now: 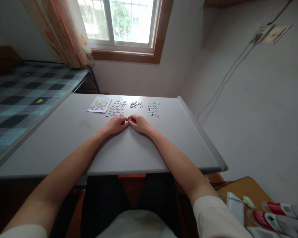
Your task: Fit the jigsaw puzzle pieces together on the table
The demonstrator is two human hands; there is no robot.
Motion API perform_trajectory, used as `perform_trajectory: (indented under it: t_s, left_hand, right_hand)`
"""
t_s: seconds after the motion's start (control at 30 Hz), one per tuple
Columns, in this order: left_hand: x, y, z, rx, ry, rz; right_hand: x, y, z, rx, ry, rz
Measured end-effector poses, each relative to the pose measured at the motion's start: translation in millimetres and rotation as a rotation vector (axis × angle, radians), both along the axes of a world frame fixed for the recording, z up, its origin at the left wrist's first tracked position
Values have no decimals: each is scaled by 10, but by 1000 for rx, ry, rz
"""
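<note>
My left hand (117,124) and my right hand (138,123) rest on the white table with their fingertips meeting. Fingers and thumb of each are pinched together; whatever lies between them is too small to make out. Just beyond my left hand lie jigsaw pieces (118,107) spread in rows. A small heap of pieces (136,104) sits behind the hands, and another spread group (153,109) is to the right. The picture card (99,104) lies flat at the left of the pieces.
The white table (59,138) reaches toward a window (119,23). A checked bed (32,86) stands at the left, beside a curtain (62,33). Bottles (268,219) lie on a wooden stool (248,186) at the lower right.
</note>
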State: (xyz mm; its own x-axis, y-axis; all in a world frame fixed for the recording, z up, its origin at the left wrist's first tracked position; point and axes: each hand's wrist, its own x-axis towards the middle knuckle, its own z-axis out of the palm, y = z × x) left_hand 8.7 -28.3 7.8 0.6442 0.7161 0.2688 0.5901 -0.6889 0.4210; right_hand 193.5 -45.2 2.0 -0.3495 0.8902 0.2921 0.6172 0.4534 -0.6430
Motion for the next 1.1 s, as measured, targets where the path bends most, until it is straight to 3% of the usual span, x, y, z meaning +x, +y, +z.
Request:
perform_trajectory:
  t_s: [1.1]
  left_hand:
    - [9,3,-16,40,31,40]
  right_hand:
    - [9,12,-34,-4,24,6]
